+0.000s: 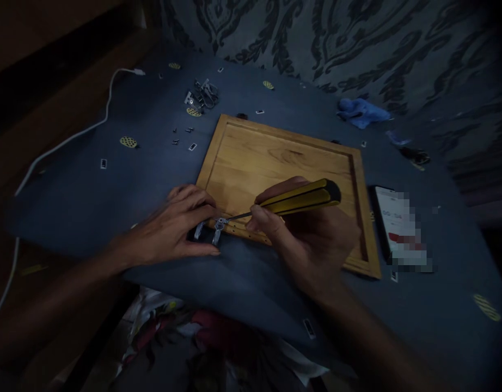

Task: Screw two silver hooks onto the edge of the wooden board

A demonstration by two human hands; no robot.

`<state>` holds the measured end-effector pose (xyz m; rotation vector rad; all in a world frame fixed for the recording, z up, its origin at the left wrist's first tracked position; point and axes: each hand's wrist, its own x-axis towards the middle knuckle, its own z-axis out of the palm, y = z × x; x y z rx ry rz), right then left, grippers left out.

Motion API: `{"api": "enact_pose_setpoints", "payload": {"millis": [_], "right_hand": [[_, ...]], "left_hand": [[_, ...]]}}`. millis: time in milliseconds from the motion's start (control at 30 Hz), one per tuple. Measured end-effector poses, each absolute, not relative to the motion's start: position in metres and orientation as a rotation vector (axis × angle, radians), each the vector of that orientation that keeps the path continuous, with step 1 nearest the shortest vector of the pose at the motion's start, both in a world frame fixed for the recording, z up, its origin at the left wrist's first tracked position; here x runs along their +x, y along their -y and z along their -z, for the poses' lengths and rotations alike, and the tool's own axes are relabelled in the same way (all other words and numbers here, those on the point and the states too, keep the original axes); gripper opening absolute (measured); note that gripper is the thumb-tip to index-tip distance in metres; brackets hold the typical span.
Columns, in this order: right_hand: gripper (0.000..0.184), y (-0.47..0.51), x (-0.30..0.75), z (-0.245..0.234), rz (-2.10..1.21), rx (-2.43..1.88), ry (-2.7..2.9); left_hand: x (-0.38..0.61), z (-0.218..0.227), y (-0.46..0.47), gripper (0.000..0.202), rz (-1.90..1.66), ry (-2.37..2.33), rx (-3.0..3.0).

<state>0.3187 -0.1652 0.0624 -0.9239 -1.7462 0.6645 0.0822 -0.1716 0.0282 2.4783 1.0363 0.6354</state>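
A wooden panel (275,163) with a raised frame lies on the blue-grey table, its near edge dotted with small holes. Against that edge, at the near left corner, sits a silver metal fitting (219,224) with two arms sticking out toward me. My left hand (183,220) is closed around it, fingers on the panel and thumb below. In my right hand (312,234) is a screwdriver (302,197) with a yellow and black handle, held nearly level. Its thin shaft points left, and the tip meets the fitting. Whether a screw sits under the tip cannot be seen.
Behind the panel lie a pile of metal fittings (204,95) and several loose screws (189,130). A phone (398,226) rests at the right, near a blue cloth-like item (363,111). A white cable (108,109) runs along the left. Patterned fabric (255,32) rises behind.
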Motion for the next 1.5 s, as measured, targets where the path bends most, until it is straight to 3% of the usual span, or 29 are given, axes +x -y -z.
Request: {"api": "enact_pose_setpoints", "payload": {"millis": [533,767,967,1067,1200,1333,1500], "right_hand": [[0.014,0.162,0.313,-0.054,-0.785,-0.885,1.71],[0.02,0.155,0.307,-0.065,-0.609,-0.836,1.932],[0.016,0.149,0.309,-0.084,-1.126,-0.818,1.899],[0.016,0.149,0.313,-0.086,-1.205,-0.775,1.886],[0.015,0.151,0.312,-0.078,-0.983,-0.836,1.865],[0.028,0.154,0.308,-0.064,-0.601,-0.878,1.878],[0.023,0.161,0.306,-0.06,-0.54,-0.901,1.683]], "left_hand": [[0.081,-0.027,0.171,0.05,-0.62,-1.032,2.533],[0.081,-0.027,0.171,0.045,-0.641,-1.03,2.54],[0.082,-0.024,0.172,0.043,-0.667,-1.031,2.498],[0.082,-0.024,0.171,0.044,-0.648,-1.04,2.476],[0.082,-0.026,0.171,0.047,-0.628,-1.04,2.487],[0.081,-0.027,0.171,0.05,-0.598,-1.028,2.51],[0.081,-0.024,0.172,0.05,-0.665,-1.027,2.521]]}}
